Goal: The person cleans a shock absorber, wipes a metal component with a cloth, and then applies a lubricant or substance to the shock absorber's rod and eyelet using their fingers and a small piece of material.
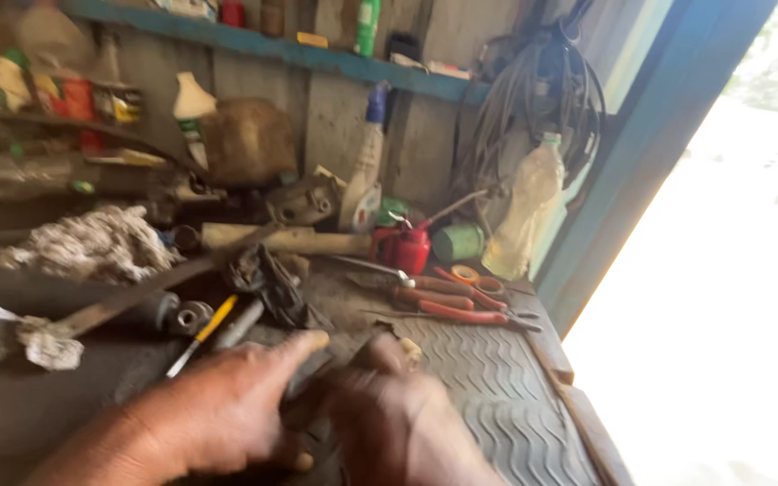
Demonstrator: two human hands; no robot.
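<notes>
Lower centre of frame: left hand (pixel 227 409) and right hand (pixel 402 423) together grasp a small dark part (pixel 317 373), blurred, over the ribbed mat (pixel 506 396). Crowded tools nearby, notably the yellow-handled screwdriver (pixel 202 335), risk being knocked.

Both hands lay low and close together, motion-blurred, with their backs turned up toward the camera. The left hand (pixel 227 409) came in from the lower left on a bare forearm, its fingers curled under and its thumb stretched out straight toward the upper right. The right hand (pixel 398 414) sat just beside it, touching or nearly so, knuckles bent in a loose fist, though the blur hid whether it gripped anything.
</notes>
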